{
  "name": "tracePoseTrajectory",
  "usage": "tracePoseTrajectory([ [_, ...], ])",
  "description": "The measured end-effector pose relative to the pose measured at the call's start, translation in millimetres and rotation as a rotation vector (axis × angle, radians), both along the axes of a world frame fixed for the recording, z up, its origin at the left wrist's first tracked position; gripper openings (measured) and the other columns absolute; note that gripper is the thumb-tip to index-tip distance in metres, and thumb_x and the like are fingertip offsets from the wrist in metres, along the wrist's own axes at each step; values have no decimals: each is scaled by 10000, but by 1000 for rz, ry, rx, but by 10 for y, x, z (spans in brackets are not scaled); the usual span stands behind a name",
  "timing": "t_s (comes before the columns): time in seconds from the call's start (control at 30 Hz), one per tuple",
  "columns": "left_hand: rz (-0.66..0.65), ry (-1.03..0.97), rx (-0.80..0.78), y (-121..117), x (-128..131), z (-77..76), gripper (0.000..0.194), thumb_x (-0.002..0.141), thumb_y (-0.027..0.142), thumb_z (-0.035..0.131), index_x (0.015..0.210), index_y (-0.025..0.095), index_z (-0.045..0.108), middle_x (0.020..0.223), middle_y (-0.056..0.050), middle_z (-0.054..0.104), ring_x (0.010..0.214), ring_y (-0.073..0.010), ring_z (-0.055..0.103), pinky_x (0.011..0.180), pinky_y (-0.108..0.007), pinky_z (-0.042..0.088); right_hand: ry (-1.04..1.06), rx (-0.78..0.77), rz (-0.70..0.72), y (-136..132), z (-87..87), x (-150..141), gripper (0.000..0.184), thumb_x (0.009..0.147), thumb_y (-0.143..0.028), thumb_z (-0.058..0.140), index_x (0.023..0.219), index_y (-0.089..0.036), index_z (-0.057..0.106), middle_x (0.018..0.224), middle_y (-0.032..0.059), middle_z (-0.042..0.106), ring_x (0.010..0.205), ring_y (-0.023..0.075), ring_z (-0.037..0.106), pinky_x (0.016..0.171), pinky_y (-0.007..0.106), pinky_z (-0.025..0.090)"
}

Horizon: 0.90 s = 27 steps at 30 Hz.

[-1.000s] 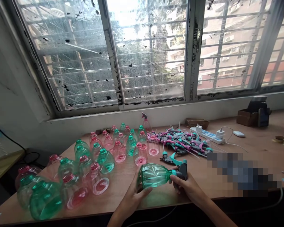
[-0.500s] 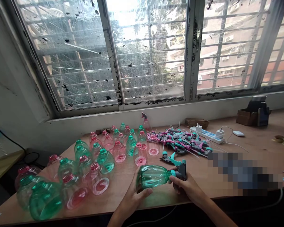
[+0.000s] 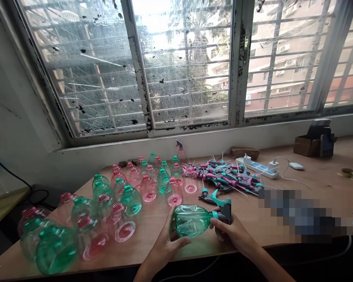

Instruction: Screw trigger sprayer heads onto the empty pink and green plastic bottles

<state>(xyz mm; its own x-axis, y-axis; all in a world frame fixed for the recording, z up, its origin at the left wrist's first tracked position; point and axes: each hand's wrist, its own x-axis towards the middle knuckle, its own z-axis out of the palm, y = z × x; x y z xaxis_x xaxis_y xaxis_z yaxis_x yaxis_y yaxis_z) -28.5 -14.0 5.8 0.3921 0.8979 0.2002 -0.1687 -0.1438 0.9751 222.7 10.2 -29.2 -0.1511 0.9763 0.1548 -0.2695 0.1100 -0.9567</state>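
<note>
A clear green spray bottle (image 3: 191, 221) lies on its side in the air above the table's front edge, its neck pointing right. My left hand (image 3: 171, 238) is wrapped round the bottle's base end, thumb below. On the neck sits a grey and teal spray head (image 3: 222, 213), and my right hand (image 3: 230, 230) grips it at the teal collar, thumb in front; some of its fingers are hidden behind. Just beyond the bottle, a loose teal and grey trigger sprayer (image 3: 213, 197) rests on the table.
Several open green and pink bottles (image 3: 131, 201) stand on the left of the table. A heap of pink, teal and grey sprayers (image 3: 223, 174) lies behind my hands. Farther back are a power strip (image 3: 257, 167) and a cardboard box (image 3: 307, 145).
The green bottle has turned slightly about its long axis in my left hand. My right hand stays on the spray head, almost unmoved.
</note>
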Motion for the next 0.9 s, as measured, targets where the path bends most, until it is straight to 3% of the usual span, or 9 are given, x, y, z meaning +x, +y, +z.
tracePoseTrajectory([
  [0.1, 13, 36, 8, -10, 23, 68, 784, 786, 276, 819, 1474, 270, 445, 1455, -111, 592, 1431, -404, 414, 1190, -564, 336, -4, 11, 0, -2, -2, -1, 378, 807, -468, 784, 999, -187, 619, 674, 3, 688, 458, 122, 527, 431, 246, 432],
  [0.2, 35, 61, 11, -14, 31, 97, 751, 779, 298, 824, 1448, 255, 485, 1438, -115, 611, 1422, -411, 426, 1188, -572, 337, 1, 17, -6, -5, -1, 2, 380, 818, -467, 775, 1010, -188, 604, 665, -5, 679, 473, 122, 520, 433, 241, 439],
  [0.4, 3, 15, -1, 4, 20, 6, 1037, 786, 262, 823, 1573, 352, 153, 1546, -96, 490, 1421, -363, 443, 1189, -530, 349, 0, 19, 18, -23, 26, 13, 342, 850, -444, 753, 1021, -190, 599, 678, -10, 674, 447, 105, 526, 427, 223, 406],
  [0.53, -22, 20, -21, -22, 16, 18, 1081, 806, 279, 810, 1578, 369, 59, 1563, -95, 469, 1457, -351, 390, 1193, -507, 347, 2, 15, 19, -29, 23, 14, 338, 847, -436, 760, 1011, -192, 594, 692, -9, 684, 447, 101, 529, 431, 219, 399],
  [0.6, -5, 47, -17, -44, -1, 49, 1055, 801, 343, 810, 1581, 350, 99, 1577, -97, 451, 1466, -362, 371, 1200, -515, 336, 6, 23, 14, -23, 10, 16, 346, 836, -428, 774, 1010, -191, 592, 696, -9, 686, 445, 98, 526, 436, 220, 400],
  [0.77, 100, 165, 19, -65, -47, 107, 736, 877, 489, 680, 1516, 266, 392, 1571, -82, 467, 1491, -372, 313, 1252, -527, 217, 1, 34, 29, 0, -27, 27, 347, 829, -415, 787, 1012, -189, 597, 683, -11, 680, 438, 96, 522, 440, 222, 392],
  [0.9, 62, 107, -6, -57, -30, 111, 844, 814, 437, 772, 1531, 322, 342, 1525, -78, 525, 1456, -381, 377, 1217, -541, 299, 15, 36, 6, 14, -56, 31, 315, 839, -414, 776, 983, -194, 604, 670, -24, 654, 435, 96, 522, 431, 222, 387],
])
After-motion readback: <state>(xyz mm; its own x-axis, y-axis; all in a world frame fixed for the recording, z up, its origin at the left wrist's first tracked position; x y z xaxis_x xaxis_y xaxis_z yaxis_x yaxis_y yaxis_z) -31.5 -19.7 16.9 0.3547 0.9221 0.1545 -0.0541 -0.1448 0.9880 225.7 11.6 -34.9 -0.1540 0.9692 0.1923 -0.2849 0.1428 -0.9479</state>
